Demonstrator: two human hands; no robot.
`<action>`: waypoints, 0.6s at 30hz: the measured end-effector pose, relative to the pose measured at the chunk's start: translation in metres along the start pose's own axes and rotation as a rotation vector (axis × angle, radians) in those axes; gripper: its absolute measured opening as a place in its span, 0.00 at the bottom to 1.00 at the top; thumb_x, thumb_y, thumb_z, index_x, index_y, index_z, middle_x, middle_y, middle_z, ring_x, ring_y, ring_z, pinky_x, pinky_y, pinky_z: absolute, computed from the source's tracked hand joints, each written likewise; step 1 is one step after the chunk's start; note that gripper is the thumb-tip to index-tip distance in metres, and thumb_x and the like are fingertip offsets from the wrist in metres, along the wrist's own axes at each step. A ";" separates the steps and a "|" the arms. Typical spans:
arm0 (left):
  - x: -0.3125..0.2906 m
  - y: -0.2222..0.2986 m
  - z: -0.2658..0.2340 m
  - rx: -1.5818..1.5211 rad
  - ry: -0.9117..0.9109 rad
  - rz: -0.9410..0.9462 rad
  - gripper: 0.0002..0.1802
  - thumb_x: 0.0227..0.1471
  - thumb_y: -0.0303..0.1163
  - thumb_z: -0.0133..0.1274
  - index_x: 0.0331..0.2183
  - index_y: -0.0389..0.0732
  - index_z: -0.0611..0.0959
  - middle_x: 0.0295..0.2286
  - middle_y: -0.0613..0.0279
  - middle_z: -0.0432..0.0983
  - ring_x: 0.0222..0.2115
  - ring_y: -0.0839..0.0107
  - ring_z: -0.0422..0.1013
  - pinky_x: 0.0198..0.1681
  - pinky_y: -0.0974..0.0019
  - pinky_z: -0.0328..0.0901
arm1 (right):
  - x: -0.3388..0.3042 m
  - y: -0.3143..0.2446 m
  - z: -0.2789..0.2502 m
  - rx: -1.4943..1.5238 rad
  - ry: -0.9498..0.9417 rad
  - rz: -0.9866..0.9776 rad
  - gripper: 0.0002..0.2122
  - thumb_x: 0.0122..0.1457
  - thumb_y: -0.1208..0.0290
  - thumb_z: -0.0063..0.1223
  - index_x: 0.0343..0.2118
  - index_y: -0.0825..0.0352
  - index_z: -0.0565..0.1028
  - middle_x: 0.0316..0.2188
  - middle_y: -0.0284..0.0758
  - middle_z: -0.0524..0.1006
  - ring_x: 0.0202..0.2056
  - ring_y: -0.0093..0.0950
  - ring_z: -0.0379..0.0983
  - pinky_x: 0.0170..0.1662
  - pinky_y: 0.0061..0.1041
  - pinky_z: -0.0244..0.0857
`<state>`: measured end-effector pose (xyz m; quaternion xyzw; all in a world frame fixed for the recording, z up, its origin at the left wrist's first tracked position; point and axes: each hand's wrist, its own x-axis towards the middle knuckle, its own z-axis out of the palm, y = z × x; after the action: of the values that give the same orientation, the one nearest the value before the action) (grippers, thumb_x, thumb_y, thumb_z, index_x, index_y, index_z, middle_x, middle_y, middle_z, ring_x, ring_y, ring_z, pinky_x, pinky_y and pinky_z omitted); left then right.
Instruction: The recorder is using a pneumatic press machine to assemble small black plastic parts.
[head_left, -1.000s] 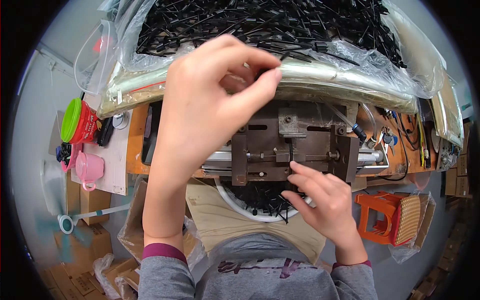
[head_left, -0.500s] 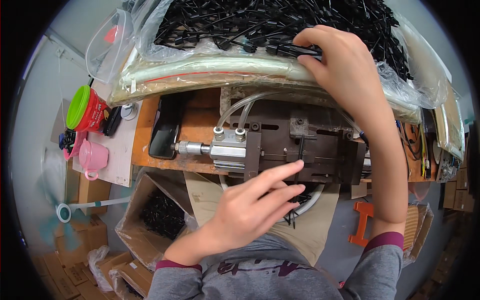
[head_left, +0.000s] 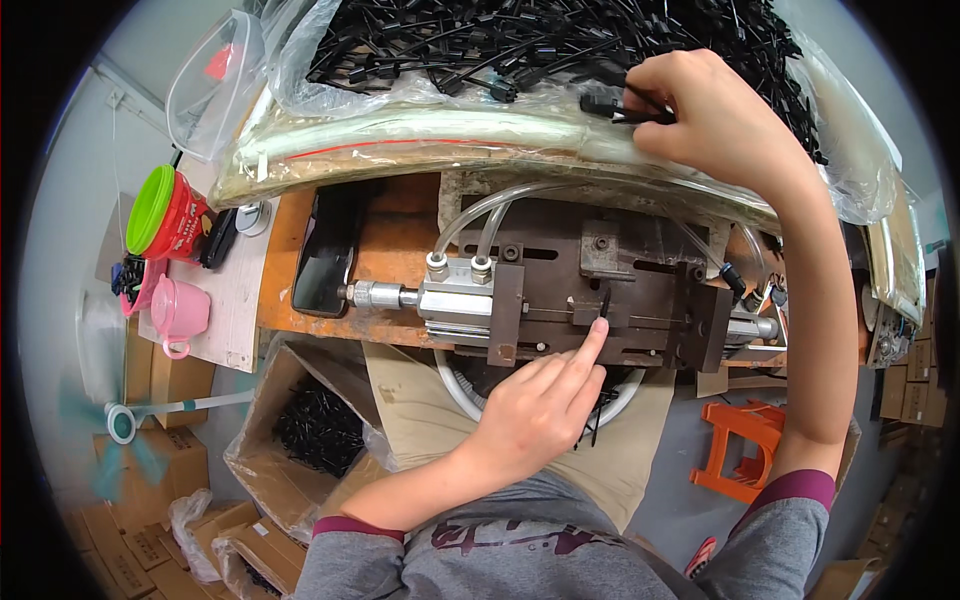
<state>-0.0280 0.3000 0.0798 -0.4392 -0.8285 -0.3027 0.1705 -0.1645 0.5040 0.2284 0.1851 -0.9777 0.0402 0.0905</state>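
At the pile (head_left: 440, 45), right hand (head_left: 712, 120) round black pieces (head_left: 600, 105); left hand (head_left: 535, 415) loose, forefinger (head_left: 587, 358) straight

Pale wall (head_left: 72, 250) and stacked cardboard boxes (head_left: 190, 462) at left, grey floor (head_left: 668, 455), orange stool (head_left: 740, 418) at right.

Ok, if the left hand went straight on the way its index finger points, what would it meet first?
The left hand would most likely meet the thin black stem on the brown fixture; depth is unclear, and they may already touch.
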 end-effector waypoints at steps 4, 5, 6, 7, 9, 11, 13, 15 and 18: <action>0.008 0.002 0.001 0.112 -0.050 0.032 0.11 0.42 0.26 0.58 0.32 0.34 0.81 0.50 0.46 0.72 0.24 0.71 0.73 0.30 0.72 0.68 | -0.020 0.002 -0.004 0.123 0.151 0.056 0.10 0.49 0.74 0.57 0.32 0.76 0.75 0.19 0.38 0.73 0.20 0.22 0.66 0.26 0.25 0.61; 0.012 0.000 0.001 0.114 -0.049 0.030 0.10 0.42 0.26 0.57 0.31 0.34 0.81 0.50 0.46 0.72 0.22 0.73 0.72 0.28 0.73 0.67 | -0.019 0.002 -0.008 0.160 0.097 0.120 0.10 0.51 0.73 0.57 0.31 0.75 0.75 0.19 0.36 0.73 0.19 0.19 0.65 0.25 0.23 0.60; 0.013 0.000 0.001 0.116 -0.046 0.034 0.09 0.43 0.26 0.57 0.31 0.34 0.81 0.50 0.46 0.72 0.20 0.75 0.71 0.26 0.74 0.66 | -0.023 0.008 -0.004 0.345 0.147 0.193 0.09 0.57 0.70 0.56 0.33 0.74 0.74 0.23 0.33 0.75 0.19 0.13 0.63 0.23 0.18 0.57; 0.012 0.000 0.000 0.120 -0.063 0.025 0.09 0.43 0.26 0.56 0.31 0.35 0.81 0.50 0.46 0.72 0.18 0.77 0.69 0.24 0.74 0.64 | -0.022 0.010 -0.002 0.557 0.208 0.176 0.09 0.58 0.70 0.56 0.33 0.72 0.74 0.25 0.32 0.75 0.20 0.16 0.66 0.24 0.18 0.60; 0.008 0.001 -0.003 0.155 -0.084 -0.023 0.08 0.42 0.26 0.55 0.30 0.36 0.81 0.51 0.46 0.72 0.14 0.80 0.65 0.21 0.76 0.60 | -0.023 0.015 -0.003 0.863 0.245 0.116 0.11 0.60 0.66 0.54 0.37 0.70 0.74 0.27 0.30 0.76 0.21 0.15 0.67 0.27 0.15 0.60; 0.001 -0.003 0.006 0.177 0.026 -0.013 0.05 0.38 0.28 0.55 0.23 0.38 0.80 0.50 0.44 0.72 0.10 0.81 0.62 0.18 0.75 0.58 | -0.029 0.008 0.001 0.910 0.391 0.277 0.14 0.61 0.62 0.52 0.41 0.70 0.75 0.31 0.33 0.78 0.20 0.15 0.66 0.27 0.16 0.60; -0.003 -0.004 0.015 0.184 0.075 0.010 0.05 0.39 0.30 0.53 0.18 0.39 0.76 0.48 0.34 0.71 0.12 0.80 0.67 0.16 0.74 0.59 | -0.039 0.035 0.017 1.008 0.420 0.222 0.18 0.63 0.64 0.48 0.52 0.71 0.72 0.42 0.37 0.78 0.27 0.13 0.65 0.33 0.14 0.59; 0.007 -0.005 0.015 0.074 0.019 0.068 0.07 0.38 0.29 0.50 0.16 0.37 0.74 0.46 0.30 0.71 0.12 0.76 0.70 0.15 0.70 0.60 | -0.059 0.076 0.017 0.984 0.384 0.213 0.19 0.66 0.67 0.42 0.57 0.71 0.68 0.50 0.37 0.73 0.37 0.14 0.66 0.41 0.13 0.59; 0.000 -0.004 0.029 0.102 0.073 0.051 0.09 0.37 0.31 0.51 0.14 0.37 0.75 0.43 0.31 0.73 0.14 0.70 0.73 0.14 0.68 0.61 | -0.061 0.081 0.034 1.190 0.468 0.357 0.20 0.69 0.69 0.33 0.60 0.74 0.60 0.60 0.39 0.63 0.61 0.26 0.59 0.61 0.21 0.50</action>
<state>-0.0322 0.3174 0.0564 -0.4394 -0.8247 -0.2715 0.2305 -0.1438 0.5973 0.1796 0.0253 -0.7589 0.6268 0.1750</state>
